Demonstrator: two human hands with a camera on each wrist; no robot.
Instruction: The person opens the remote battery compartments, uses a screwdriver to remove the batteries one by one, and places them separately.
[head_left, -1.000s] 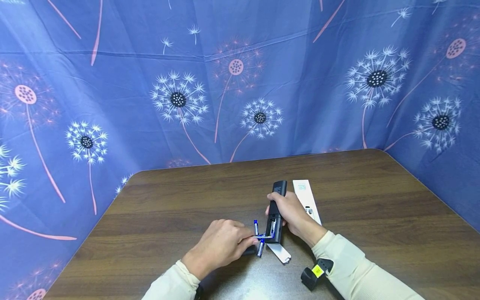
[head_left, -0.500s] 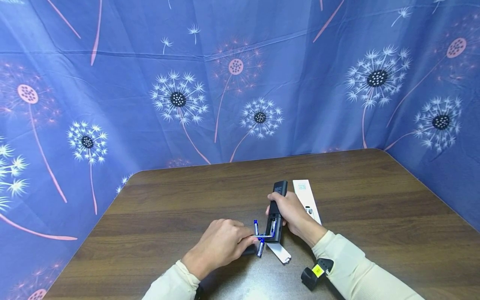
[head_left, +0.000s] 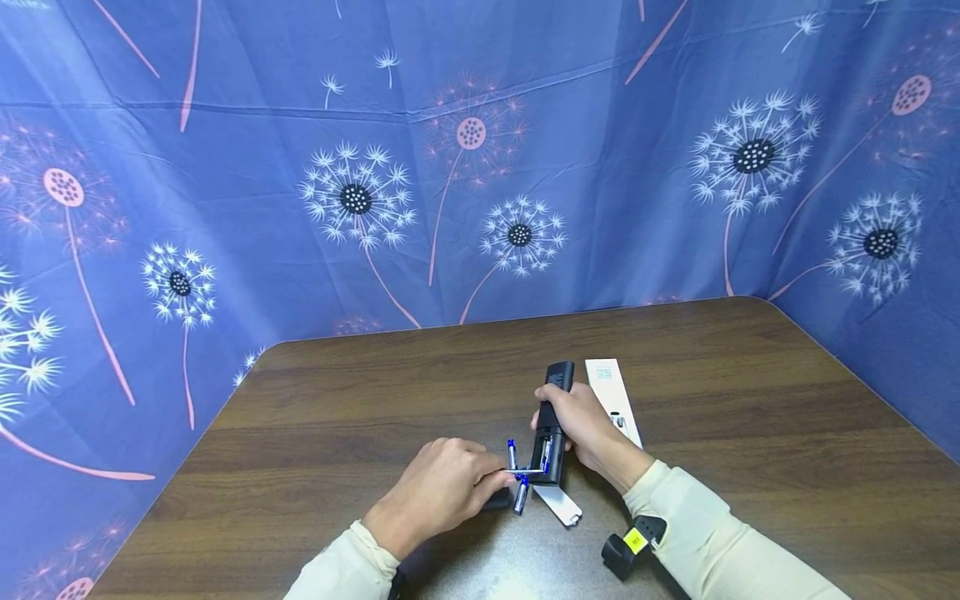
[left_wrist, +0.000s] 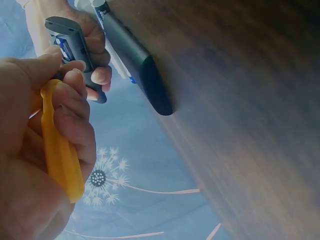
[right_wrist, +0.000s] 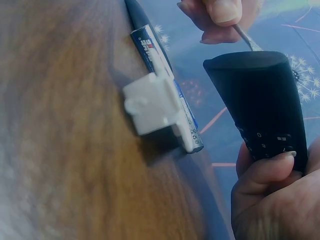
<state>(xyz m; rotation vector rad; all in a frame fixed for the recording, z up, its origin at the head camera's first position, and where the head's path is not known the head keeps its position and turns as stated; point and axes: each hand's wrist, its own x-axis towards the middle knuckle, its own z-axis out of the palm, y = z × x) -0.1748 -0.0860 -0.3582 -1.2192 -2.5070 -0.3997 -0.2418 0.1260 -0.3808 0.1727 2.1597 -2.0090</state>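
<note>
My left hand grips the yellow handle of a small screwdriver. Its thin metal shaft reaches to the lower end of a black remote control, where a flat tip shows in the right wrist view. My right hand holds that remote, thumb across it, with the battery compartment facing up in the head view. A blue and silver battery sits in the compartment. Under the shaft, two more batteries lie on the table, one battery farther away and another battery nearer.
A white battery cover lies just below the remote. Beside my left hand rests a long black object, partly hidden in the head view. A white remote-shaped object lies behind my right hand on the wooden table. A patterned blue cloth hangs behind.
</note>
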